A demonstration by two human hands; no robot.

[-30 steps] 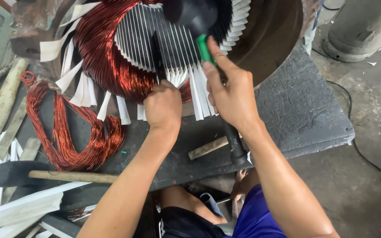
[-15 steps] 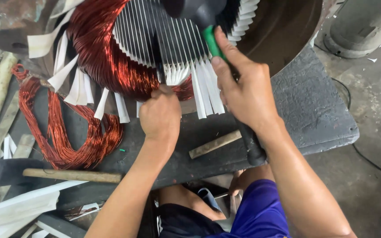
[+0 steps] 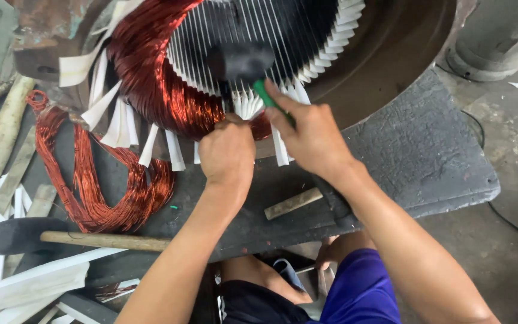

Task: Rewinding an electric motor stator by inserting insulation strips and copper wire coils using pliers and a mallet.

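Workshop table (image 3: 427, 150): we tap windings into a motor stator (image 3: 259, 36).
Right hand (image 3: 313, 135) grips the mallet (image 3: 241, 60); left hand (image 3: 228, 150) is fisted against copper coil (image 3: 151, 90); next, aimed taps.

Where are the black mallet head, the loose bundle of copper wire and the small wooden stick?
Black mallet head (image 3: 239, 62), head view, middle of its rounded side.
Loose bundle of copper wire (image 3: 100, 192), head view, lower bend of the loop.
Small wooden stick (image 3: 293, 203), head view, middle of its length.
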